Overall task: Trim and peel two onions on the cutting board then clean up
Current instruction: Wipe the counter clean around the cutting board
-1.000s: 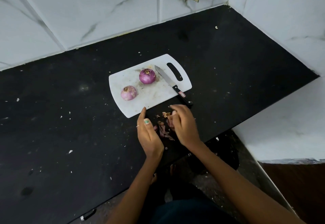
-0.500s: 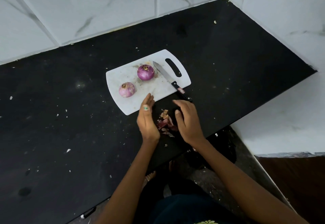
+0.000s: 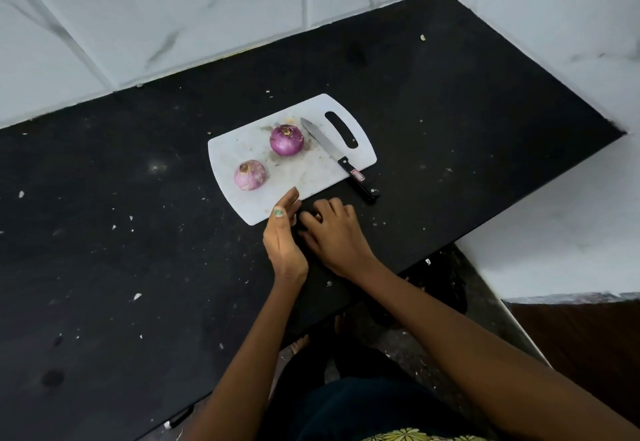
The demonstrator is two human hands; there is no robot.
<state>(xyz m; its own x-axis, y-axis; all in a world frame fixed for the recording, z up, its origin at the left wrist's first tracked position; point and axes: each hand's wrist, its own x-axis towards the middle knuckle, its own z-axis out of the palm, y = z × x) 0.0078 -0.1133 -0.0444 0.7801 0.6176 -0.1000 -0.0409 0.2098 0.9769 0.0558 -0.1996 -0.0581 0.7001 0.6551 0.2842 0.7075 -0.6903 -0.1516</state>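
Two peeled purple onions lie on the white cutting board (image 3: 313, 172): a darker one (image 3: 286, 140) at the middle back and a paler one (image 3: 250, 174) at the front left. The black-handled knife (image 3: 341, 161) rests diagonally on the board's right side, its handle jutting over the front edge. On the black counter just in front of the board, my left hand (image 3: 284, 243) stands on its edge with straight fingers. My right hand (image 3: 336, 233) presses against it, fingers curled over the onion peels, which are hidden between the hands.
The black counter (image 3: 121, 233) is speckled with small white crumbs. White tiled walls close off the back and the right. The counter's front edge runs diagonally just behind my wrists, with the floor below.
My hands have come together and slid toward the board's front edge. The pile of peels that showed between them is now covered by my right hand.
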